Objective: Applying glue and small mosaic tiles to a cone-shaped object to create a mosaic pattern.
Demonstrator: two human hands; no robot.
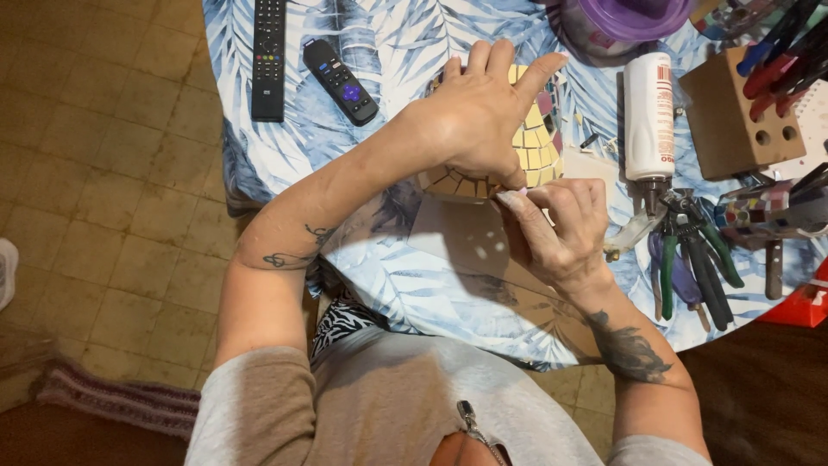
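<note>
Warm, fairly dim indoor light falls from above, brightest on the leaf-print tablecloth (397, 43) in the upper middle of the frame. The lower right corner sinks into dark shadow. Soft shadows lie under the forearms. Focus is mostly sharp; the frame edges bend slightly

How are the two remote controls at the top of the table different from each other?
The long black remote control is slim, with rows of small buttons, and lies straight up the table. The short black remote control is stubbier, has a purple pad, and lies at a slant. Both rest face up on the blue leaf-print tablecloth, apart from the hands.
</note>
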